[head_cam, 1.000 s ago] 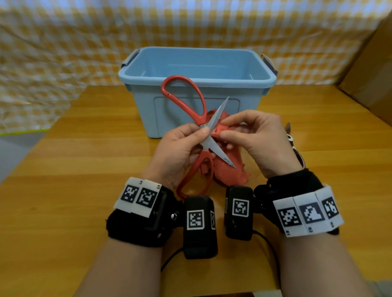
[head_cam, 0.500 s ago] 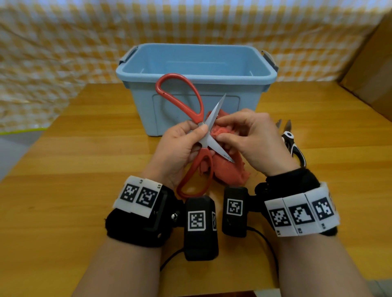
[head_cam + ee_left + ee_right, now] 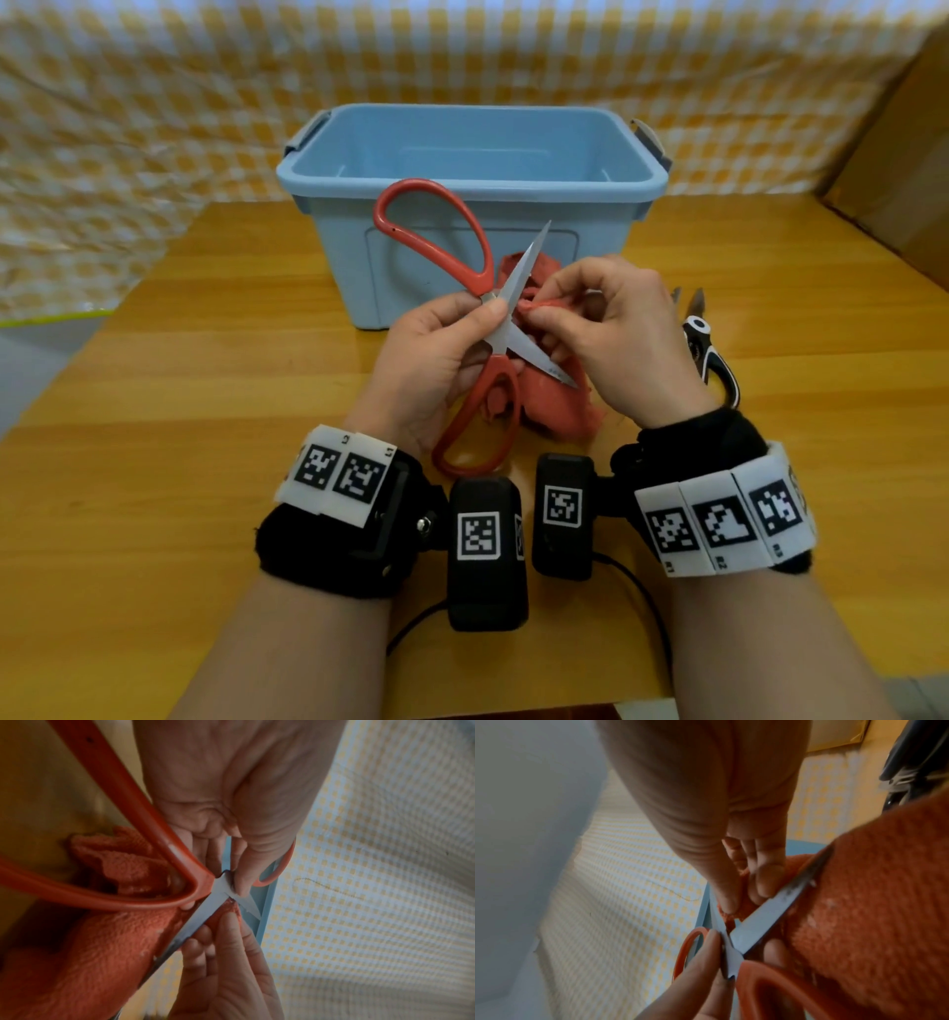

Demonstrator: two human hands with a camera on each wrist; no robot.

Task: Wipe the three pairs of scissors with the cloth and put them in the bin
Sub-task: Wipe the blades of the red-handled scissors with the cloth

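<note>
My left hand (image 3: 462,339) pinches the red-handled scissors (image 3: 436,231) at the pivot and holds them up with the blades spread wide in front of the blue bin (image 3: 477,169). My right hand (image 3: 570,308) pinches a fold of the red cloth (image 3: 554,406) against the inner side of the upper blade, close to the pivot. The rest of the cloth hangs down to the table under both hands. The left wrist view shows the scissors (image 3: 154,862), the cloth (image 3: 90,953) and my right fingers (image 3: 231,933) on the blade. In the right wrist view the cloth (image 3: 872,892) drapes behind the lower blade.
A black-and-white pair of scissors (image 3: 708,349) lies on the wooden table (image 3: 205,360) just right of my right hand. A cardboard box (image 3: 904,169) stands at the far right. A yellow checked curtain (image 3: 154,103) hangs behind the bin.
My right hand has drawn the cloth along the upper blade, down towards the pivot. The scissors stay spread in my left hand, in about the same spot.
</note>
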